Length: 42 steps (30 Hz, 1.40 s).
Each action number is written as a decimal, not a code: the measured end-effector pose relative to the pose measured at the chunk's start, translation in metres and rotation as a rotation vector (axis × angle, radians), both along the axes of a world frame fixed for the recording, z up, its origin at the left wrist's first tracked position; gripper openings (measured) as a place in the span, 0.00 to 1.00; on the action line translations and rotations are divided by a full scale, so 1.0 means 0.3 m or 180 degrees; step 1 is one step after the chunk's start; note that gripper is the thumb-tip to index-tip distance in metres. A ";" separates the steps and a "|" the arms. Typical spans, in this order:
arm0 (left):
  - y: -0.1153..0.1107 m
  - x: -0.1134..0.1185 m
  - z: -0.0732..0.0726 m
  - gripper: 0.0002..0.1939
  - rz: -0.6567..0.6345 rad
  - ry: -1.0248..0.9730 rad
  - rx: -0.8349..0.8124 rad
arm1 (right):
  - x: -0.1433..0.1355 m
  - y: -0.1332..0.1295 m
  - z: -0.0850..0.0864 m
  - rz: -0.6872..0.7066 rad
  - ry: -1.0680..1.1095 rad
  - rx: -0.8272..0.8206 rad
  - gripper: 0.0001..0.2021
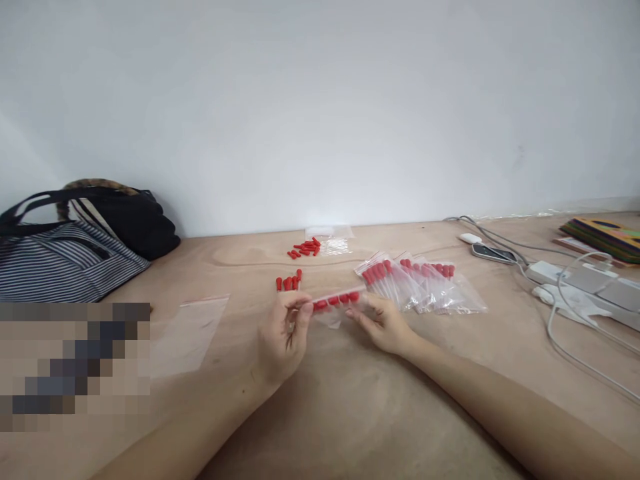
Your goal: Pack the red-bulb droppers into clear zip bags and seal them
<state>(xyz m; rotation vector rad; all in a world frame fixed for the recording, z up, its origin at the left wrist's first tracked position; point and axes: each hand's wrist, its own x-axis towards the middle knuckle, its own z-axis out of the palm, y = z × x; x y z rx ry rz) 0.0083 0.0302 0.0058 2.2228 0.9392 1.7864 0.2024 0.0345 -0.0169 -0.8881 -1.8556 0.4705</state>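
Between both hands is a clear zip bag [333, 315] with several red-bulbed droppers [345, 298] inside, their red ends in a row. My left hand [285, 333] pinches the bag's left end between thumb and fingers. At its right end, my right hand [377, 321] grips the other corner. Just behind my left hand lie several loose droppers with red bulbs [287, 284], their lower parts hidden by the hand. Past my right hand, filled zip bags of droppers [417, 283] overlap in a fanned pile.
Loose red rubber bulbs [305, 249] and thin clear tubes [336, 247] lie near the wall. A flat zip bag [193, 333] rests at left, near a striped bag [75, 257]. A phone [494, 253], power strip [590, 283], cables and colourful stack [607, 237] occupy the right.
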 end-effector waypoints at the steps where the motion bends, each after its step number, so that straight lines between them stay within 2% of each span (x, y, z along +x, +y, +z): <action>1: 0.008 -0.004 -0.006 0.09 -0.0002 -0.0107 -0.0229 | 0.006 0.001 0.005 -0.0036 0.0157 -0.0281 0.07; 3: 0.029 -0.024 -0.024 0.15 0.0054 -0.0113 -0.0453 | 0.030 0.010 0.014 -0.0263 0.0397 -0.0819 0.09; 5: 0.048 -0.055 -0.041 0.16 0.0275 0.0165 -0.0454 | 0.061 0.027 0.022 -0.0539 0.0407 -0.1266 0.11; 8: 0.056 -0.103 -0.055 0.12 0.0562 0.0701 -0.0342 | 0.099 0.060 0.027 -0.0995 -0.0161 -0.1661 0.09; 11: 0.047 -0.133 -0.052 0.08 0.0592 0.1098 -0.0253 | 0.117 0.099 0.024 -0.1458 -0.0662 -0.1628 0.07; 15: 0.043 -0.147 -0.043 0.04 0.0700 0.1358 -0.0220 | 0.130 0.151 0.016 -0.1964 -0.0899 -0.1418 0.06; 18: 0.052 -0.157 -0.042 0.05 0.0946 0.1488 -0.0299 | 0.135 0.169 0.020 -0.2282 -0.0975 -0.1320 0.11; 21: 0.064 -0.187 -0.037 0.08 0.1223 0.1860 -0.0420 | 0.123 0.157 0.027 -0.2684 -0.1398 -0.0941 0.19; 24: 0.078 -0.259 -0.023 0.15 0.1467 0.2408 -0.0639 | 0.102 0.125 0.027 -0.3011 -0.2173 -0.0045 0.17; 26: 0.089 -0.333 -0.013 0.19 0.1755 0.2691 -0.0885 | 0.091 0.099 0.018 -0.2918 -0.2391 0.0528 0.13; 28: 0.098 -0.420 -0.007 0.23 0.2125 0.2958 -0.1116 | 0.083 0.074 0.006 -0.2632 -0.2371 0.0944 0.10; 31: 0.091 -0.534 -0.014 0.31 0.2594 0.3083 -0.2089 | 0.070 0.040 -0.011 -0.2141 -0.2191 0.1343 0.07; 33: 0.063 -0.576 -0.027 0.34 0.2541 0.3119 -0.2489 | 0.057 0.023 -0.016 -0.1903 -0.2074 0.1518 0.07; 35: 0.012 -0.581 -0.037 0.34 0.2333 0.3104 -0.2453 | 0.043 0.014 -0.019 -0.1723 -0.1971 0.1633 0.06; 38: -0.094 -0.533 -0.028 0.30 0.1488 0.3066 -0.2053 | 0.031 0.012 -0.021 -0.1465 -0.1819 0.1724 0.05; 40: -0.161 -0.481 -0.009 0.26 0.0636 0.3225 -0.1900 | 0.030 0.012 -0.022 -0.1251 -0.1712 0.1718 0.05; 42: -0.204 -0.427 0.012 0.24 -0.0013 0.3329 -0.1778 | 0.031 0.010 -0.021 -0.0992 -0.1600 0.1595 0.06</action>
